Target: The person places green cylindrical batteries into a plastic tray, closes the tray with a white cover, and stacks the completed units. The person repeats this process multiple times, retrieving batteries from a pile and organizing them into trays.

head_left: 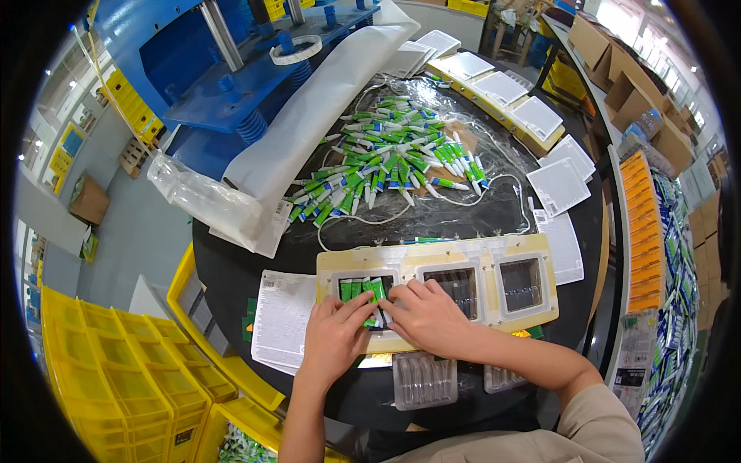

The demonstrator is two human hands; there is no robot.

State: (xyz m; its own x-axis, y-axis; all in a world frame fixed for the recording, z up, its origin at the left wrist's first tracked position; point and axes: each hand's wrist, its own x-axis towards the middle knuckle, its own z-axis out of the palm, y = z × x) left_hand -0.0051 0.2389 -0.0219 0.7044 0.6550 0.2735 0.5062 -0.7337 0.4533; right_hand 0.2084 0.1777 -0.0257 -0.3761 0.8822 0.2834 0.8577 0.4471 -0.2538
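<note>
A pale yellow jig board (478,255) with three rectangular wells lies on the dark round table (231,262) in front of me. Green and white tubes (356,289) sit side by side in the leftmost well. My left hand (336,336) rests on the well's lower left, fingertips pressing on the tubes. My right hand (424,312) lies beside it, fingers spread over the right part of the same well. The middle well (455,284) and right well (522,284) hold clear ribbed trays without tubes. A big loose pile of green and white tubes (386,158) lies further back on the table.
Clear blister trays (424,380) lie at the table's near edge. White cards (557,185) and a second jig board (502,92) sit at the back right. A printed sheet (282,316) lies left of my hands. Yellow crates (123,378) stand lower left, a blue press (231,62) behind.
</note>
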